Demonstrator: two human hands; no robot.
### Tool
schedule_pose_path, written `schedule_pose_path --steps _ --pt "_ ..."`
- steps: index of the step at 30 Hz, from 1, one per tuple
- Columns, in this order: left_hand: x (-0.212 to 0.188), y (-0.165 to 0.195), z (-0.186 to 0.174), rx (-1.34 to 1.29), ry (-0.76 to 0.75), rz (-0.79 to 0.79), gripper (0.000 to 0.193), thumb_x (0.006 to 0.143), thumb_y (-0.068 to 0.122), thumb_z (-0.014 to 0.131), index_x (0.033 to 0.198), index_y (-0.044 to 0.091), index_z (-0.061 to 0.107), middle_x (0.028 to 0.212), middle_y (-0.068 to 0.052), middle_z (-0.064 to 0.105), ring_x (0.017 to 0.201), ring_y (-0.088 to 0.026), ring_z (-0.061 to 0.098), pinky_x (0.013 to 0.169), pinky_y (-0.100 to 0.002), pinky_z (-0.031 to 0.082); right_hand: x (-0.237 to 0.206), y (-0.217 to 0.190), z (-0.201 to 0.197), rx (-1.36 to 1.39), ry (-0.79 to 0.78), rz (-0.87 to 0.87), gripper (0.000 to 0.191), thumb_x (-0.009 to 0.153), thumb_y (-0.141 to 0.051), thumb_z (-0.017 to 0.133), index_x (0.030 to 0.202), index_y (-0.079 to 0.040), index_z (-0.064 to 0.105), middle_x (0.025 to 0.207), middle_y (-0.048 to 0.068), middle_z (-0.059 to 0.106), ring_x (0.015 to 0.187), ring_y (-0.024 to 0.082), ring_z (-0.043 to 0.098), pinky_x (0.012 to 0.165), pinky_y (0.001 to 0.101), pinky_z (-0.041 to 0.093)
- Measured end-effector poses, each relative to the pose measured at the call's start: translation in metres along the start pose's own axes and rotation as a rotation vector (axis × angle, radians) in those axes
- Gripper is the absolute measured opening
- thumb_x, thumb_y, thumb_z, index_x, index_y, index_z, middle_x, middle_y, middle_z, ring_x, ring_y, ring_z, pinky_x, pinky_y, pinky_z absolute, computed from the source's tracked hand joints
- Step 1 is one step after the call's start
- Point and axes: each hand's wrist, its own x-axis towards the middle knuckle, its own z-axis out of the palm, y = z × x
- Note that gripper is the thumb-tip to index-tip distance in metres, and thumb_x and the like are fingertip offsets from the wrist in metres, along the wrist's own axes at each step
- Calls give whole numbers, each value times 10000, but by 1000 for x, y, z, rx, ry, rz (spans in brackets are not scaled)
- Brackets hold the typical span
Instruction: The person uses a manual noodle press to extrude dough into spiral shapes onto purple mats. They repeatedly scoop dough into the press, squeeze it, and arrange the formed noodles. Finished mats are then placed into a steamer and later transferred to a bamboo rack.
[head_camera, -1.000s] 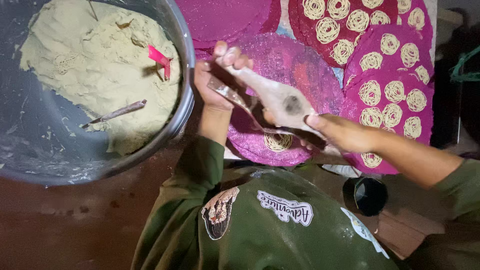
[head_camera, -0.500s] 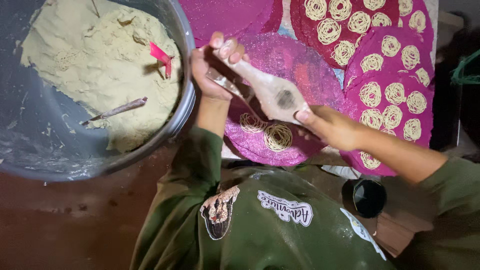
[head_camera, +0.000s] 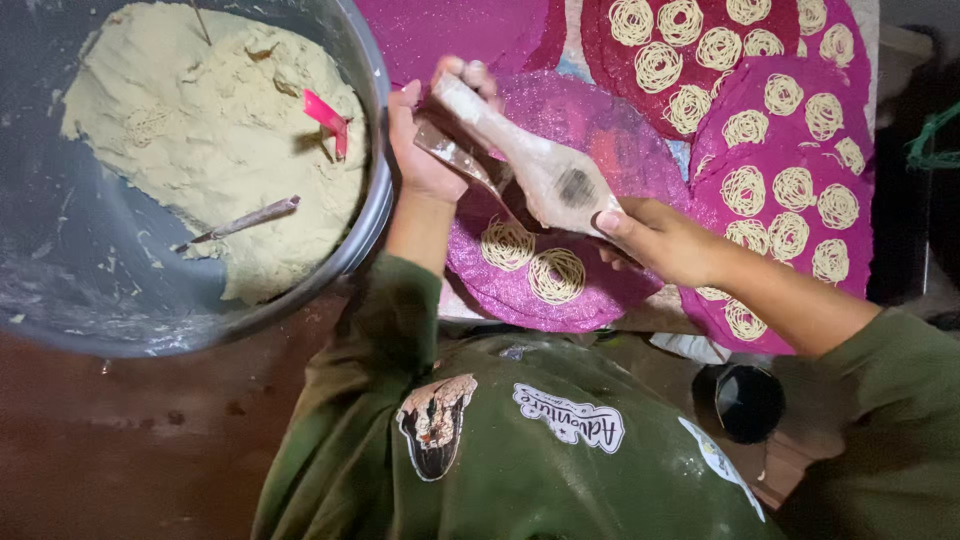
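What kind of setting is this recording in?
Probably a home or small food-making spot: a big metal bowl of dough, pink mats covered in noodle coils, and a wooden press in both hands.

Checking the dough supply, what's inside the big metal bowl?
The metal bowl holds pale dough with a red scraper and metal utensil stuck in; anything beneath the dough is hidden.

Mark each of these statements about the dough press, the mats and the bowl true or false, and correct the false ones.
1. Both hands grip the long wooden dough press. True: left hand and right hand are on it.
2. The round magenta mat under the press holds five noodle coils. False: two coils show.
3. The big grey metal bowl holds pale dough. True.
4. A green scraper stands in the dough. False: the small scraper is red.
5. The farther mats are bare. False: they carry many coils.
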Motion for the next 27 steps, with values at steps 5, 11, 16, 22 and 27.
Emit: schedule_pose_path --steps 5,11,16,22,27 --pt "-37 -13 -26 830 703 -718 542 1097 421 183 1497 129 401 1068 -22 583 793 -89 538 664 -300 483 -2 17 -3 31 -38 -58 673 976 -576 400 1265 1 590 896 66 688 795 165 689 734 345 579" --pt "-81 -24 1 1417 379 -740 533 1069 339 188 1526 85 289 1063 -40 712 453 -77 406 375 -224 365 15 58 -1 -1 100 -206 636 1038 -589 385 1094 7 601 876 91 684 808 189 673 744 354 575" --pt "-119 3 27 2182 117 -584 523 1057 214 467 1565 314 392 949 -21 746 571 -118 509 512 -254 473 13 101 -11 28 167 -308 791 1015 -699 258 992 -26 672 841 61 692 782 193 678 714 356 557" --pt "-109 -11 -24 1410 617 -72 617 998 30 545 1577 9 332 1470 -255 513 1217 -307 611 1050 -430 491 -5 126 -11 283 158 -362 805 1060 -694 267 1288 8 586 1007 111 657 878 235 570 781 404 448" --pt "-126 -39 -31 648 832 -256 621 966 -40 479 1548 -37 262 1593 -189 401 1440 -266 462 1208 -404 312 -12 150 -9 350 258 -379 746 1113 -657 345 1371 20 521 1096 57 608 920 133 536 770 290 418"
